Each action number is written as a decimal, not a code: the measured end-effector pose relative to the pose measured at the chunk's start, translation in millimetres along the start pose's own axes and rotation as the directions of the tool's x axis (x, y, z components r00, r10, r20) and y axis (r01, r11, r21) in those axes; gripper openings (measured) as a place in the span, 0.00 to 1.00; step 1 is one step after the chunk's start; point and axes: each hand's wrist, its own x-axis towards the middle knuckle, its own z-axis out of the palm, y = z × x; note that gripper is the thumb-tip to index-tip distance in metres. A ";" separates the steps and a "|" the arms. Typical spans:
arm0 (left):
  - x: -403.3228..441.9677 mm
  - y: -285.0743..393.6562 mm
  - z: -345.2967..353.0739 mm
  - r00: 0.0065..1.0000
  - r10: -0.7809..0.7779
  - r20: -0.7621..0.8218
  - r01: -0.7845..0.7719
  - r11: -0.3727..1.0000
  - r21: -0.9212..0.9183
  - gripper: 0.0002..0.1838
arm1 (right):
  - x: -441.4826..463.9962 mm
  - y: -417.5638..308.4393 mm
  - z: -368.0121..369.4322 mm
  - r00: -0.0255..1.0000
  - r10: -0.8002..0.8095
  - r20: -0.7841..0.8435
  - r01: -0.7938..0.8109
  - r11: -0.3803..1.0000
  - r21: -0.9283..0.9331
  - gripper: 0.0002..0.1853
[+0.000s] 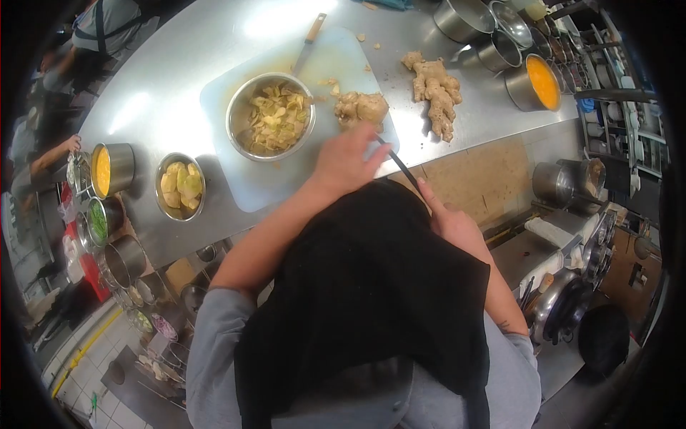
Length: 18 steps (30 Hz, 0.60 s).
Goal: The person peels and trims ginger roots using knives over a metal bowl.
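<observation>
My right hand is closed round the black handle of a knife, whose blade points up and left and is partly hidden by my other hand. My left hand, slightly blurred, hovers by the blade with thumb and forefinger apart. Just beyond it, a chunk of ginger lies on the pale cutting board. On the board's left side stands a steel bowl of ginger peelings. A large unpeeled ginger root lies on the steel table to the right.
A wooden-handled knife lies at the board's far edge. A small bowl of peeled pieces sits left of the board. Pots with orange contents stand at the left and right. A person's hand rests at the table's left edge.
</observation>
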 end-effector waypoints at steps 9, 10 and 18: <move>71.5 5.7 52.4 0.781 0.624 0.042 -0.620 0.781 -0.070 0.20 | 5.4 -18.8 -13.3 0.986 0.034 0.161 -0.039 0.999 0.029 0.44; 70.7 4.0 53.3 0.788 0.614 0.041 -0.608 0.787 -0.099 0.21 | 5.3 -18.6 -11.9 0.985 0.044 0.169 -0.050 0.998 0.031 0.44; 65.1 -12.2 64.8 0.805 0.578 0.133 -0.559 0.814 -0.157 0.20 | 13.2 -10.9 -3.7 0.983 0.010 0.186 -0.008 1.000 -0.007 0.42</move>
